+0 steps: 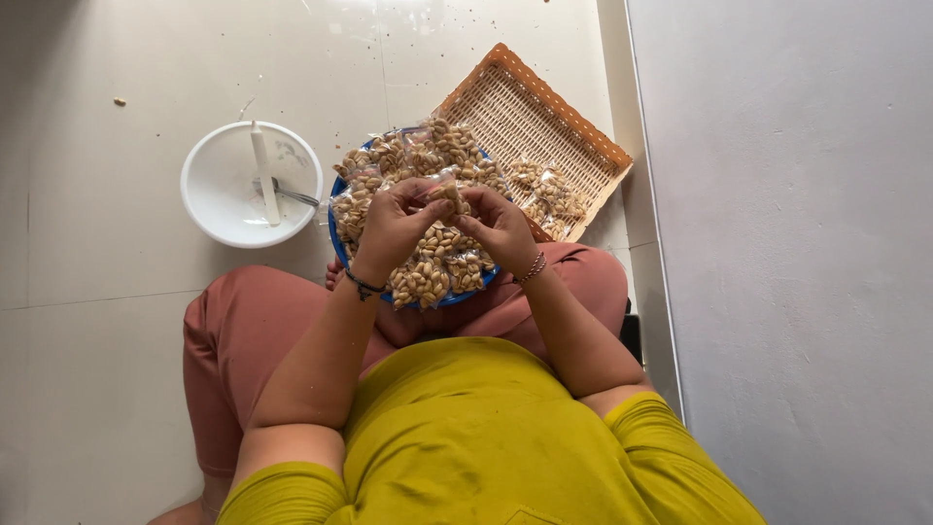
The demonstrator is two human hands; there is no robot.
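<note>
Small clear packet of peanuts (447, 194) pinched between left hand (391, 226) & right hand (498, 226), held above the blue bowl (336, 238) heaped w/ packets. I'd keep both grips tight near the packet's top, so nothing spills.

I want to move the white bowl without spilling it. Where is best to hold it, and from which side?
Probably the bare rim of the white bowl on its far-left side, from above. The white stick and the spoon lean toward the right rim, beside the blue basin.
</note>
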